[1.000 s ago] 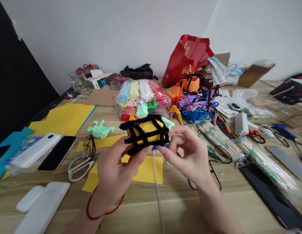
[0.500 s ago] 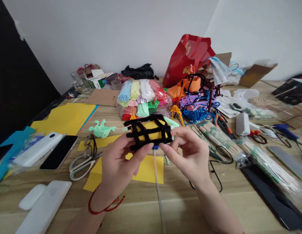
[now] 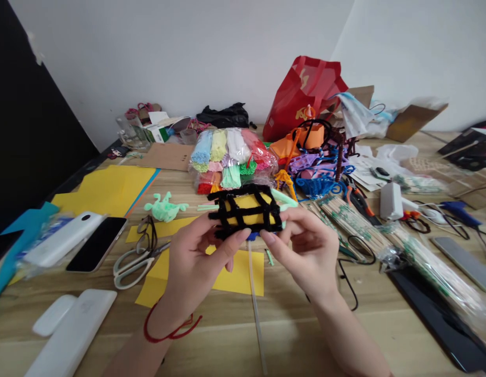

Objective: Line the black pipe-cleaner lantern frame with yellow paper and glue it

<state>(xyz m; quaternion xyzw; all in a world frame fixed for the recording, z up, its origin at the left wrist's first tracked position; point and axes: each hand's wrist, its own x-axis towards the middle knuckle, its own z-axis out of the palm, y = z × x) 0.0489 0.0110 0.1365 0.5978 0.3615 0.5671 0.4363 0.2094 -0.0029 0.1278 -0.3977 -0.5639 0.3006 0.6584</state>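
Between my two hands is a small black pipe-cleaner lattice [image 3: 262,212] with yellow paper showing through its gaps. My left hand [image 3: 201,254] grips its left end, thumb on the lower edge and fingers behind. At the right end, my right hand [image 3: 305,248] pinches it the same way, and its fingers are partly hidden. Below the lattice, a translucent rod [image 3: 255,309] lies on the table, with a bit of blue at its far end, mostly hidden. Yellow paper [image 3: 238,272] lies flat under my hands.
To the left are scissors [image 3: 133,268], eyeglasses [image 3: 148,233], a phone [image 3: 97,245] and a light-green pipe-cleaner figure [image 3: 166,208]. Bagged pipe cleaners [image 3: 233,157] sit behind my hands. On the right lie pliers [image 3: 360,201], bundled sticks [image 3: 345,222] and a red bag [image 3: 305,97].
The lattice has shifted slightly right and turned a little, showing its face more squarely. Both hands keep their hold on it.
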